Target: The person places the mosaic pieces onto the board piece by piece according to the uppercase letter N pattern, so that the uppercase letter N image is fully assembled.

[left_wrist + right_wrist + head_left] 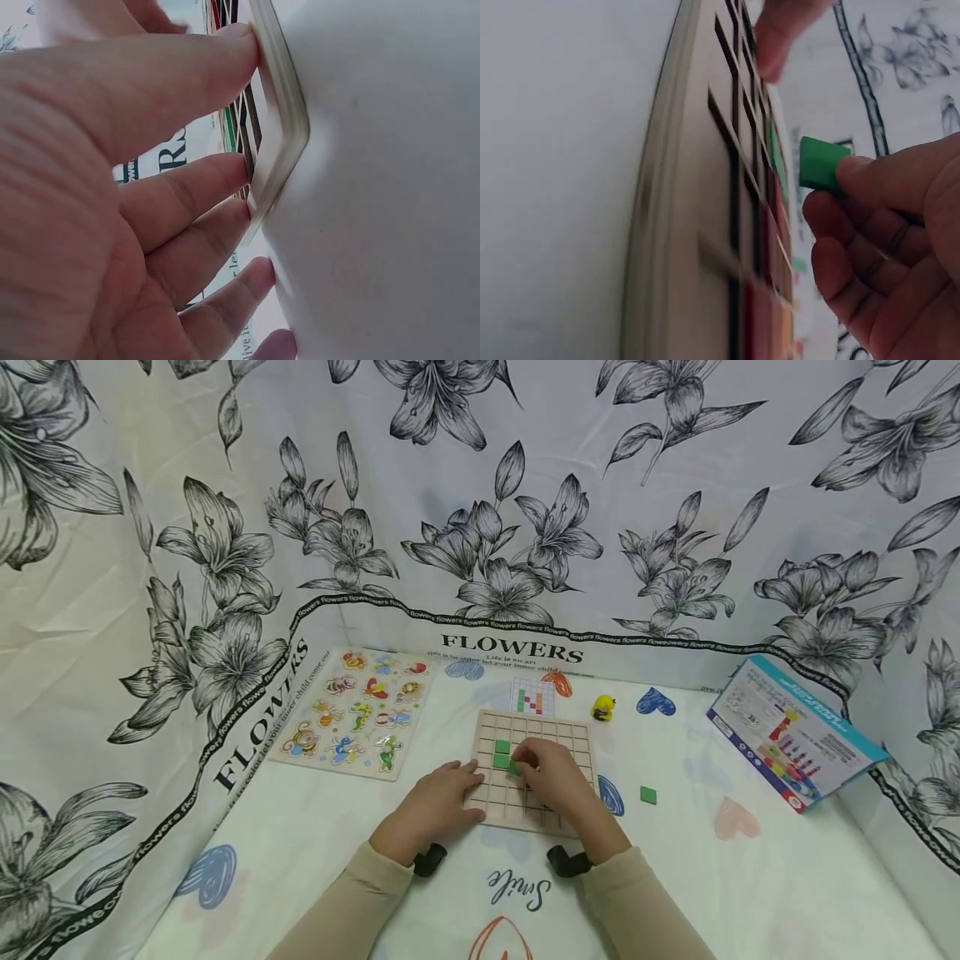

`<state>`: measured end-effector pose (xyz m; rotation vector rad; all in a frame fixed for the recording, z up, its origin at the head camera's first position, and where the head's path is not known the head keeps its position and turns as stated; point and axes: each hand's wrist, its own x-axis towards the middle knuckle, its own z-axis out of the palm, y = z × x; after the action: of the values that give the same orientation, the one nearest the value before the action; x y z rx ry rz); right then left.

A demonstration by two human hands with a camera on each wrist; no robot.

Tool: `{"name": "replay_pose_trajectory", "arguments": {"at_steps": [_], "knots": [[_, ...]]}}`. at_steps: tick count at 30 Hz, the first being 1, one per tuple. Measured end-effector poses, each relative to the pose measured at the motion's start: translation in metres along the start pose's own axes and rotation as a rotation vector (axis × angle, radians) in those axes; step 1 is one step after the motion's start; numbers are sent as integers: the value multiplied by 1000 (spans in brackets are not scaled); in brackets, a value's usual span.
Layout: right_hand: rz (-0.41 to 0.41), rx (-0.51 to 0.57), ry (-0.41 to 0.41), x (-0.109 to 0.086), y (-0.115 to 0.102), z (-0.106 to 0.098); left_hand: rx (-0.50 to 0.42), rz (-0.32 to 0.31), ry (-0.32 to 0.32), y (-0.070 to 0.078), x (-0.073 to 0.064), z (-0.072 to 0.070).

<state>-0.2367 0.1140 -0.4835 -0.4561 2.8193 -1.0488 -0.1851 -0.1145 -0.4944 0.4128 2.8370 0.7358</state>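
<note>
A wooden grid board lies on the table in front of me. My left hand rests at its left edge; in the left wrist view, the thumb and some fingertips touch the rim. My right hand pinches a green square tile between thumb and fingers, just above the grid. Two green tiles sit in the upper left squares. Red tiles and orange ones also show in the board in the right wrist view; the right hand hides them from the head camera. Another green tile lies loose to the right.
Behind the board is a pattern card with coloured squares, and a small yellow duck stands beside it. An insect puzzle board lies at the left. A toy box leans at the right. Flowered cloth walls the back.
</note>
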Motion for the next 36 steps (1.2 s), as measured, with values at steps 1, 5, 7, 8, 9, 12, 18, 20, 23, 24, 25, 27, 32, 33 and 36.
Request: {"name": "replay_pose_trajectory", "arguments": {"at_steps": [1, 5, 7, 8, 9, 12, 18, 20, 23, 24, 25, 27, 32, 33, 36], "knots": [[-12, -8, -9, 5, -3, 4, 0, 12, 2, 2, 0, 0], [-52, -46, -4, 14, -6, 13, 13, 31, 5, 7, 3, 2], [-59, -62, 5, 15, -7, 14, 25, 32, 5, 7, 4, 3], [-58, -67, 5, 15, -7, 15, 29, 29, 5, 6, 5, 4], [-53, -68, 1, 14, -8, 15, 34, 25, 4, 5, 5, 4], [-42, -67, -26, 12, -10, 17, 41, 20, 4, 4, 5, 4], [-32, -64, -43, 10, -10, 23, 40, 14, 7, 2, 4, 2], [-35, -74, -39, 10, -9, 25, 37, 11, 6, 2, 3, 1], [-42, -97, -33, 10, -10, 27, 34, 8, 4, 1, 2, 1], [-42, -104, -31, 10, -10, 28, 35, 7, 4, 1, 2, 1], [-44, -111, -28, 10, -11, 28, 36, 6, 4, 0, 2, 0], [-45, -123, -23, 10, -12, 30, 38, 7, 6, 0, 1, 0], [-49, -131, -18, 9, -13, 28, 38, 9, 10, 0, 2, 0], [-48, -127, -20, 9, -12, 27, 38, 9, 9, 0, 2, 0], [-44, -109, -5, 8, -11, 18, 35, 4, 5, 0, 2, 0]]}}
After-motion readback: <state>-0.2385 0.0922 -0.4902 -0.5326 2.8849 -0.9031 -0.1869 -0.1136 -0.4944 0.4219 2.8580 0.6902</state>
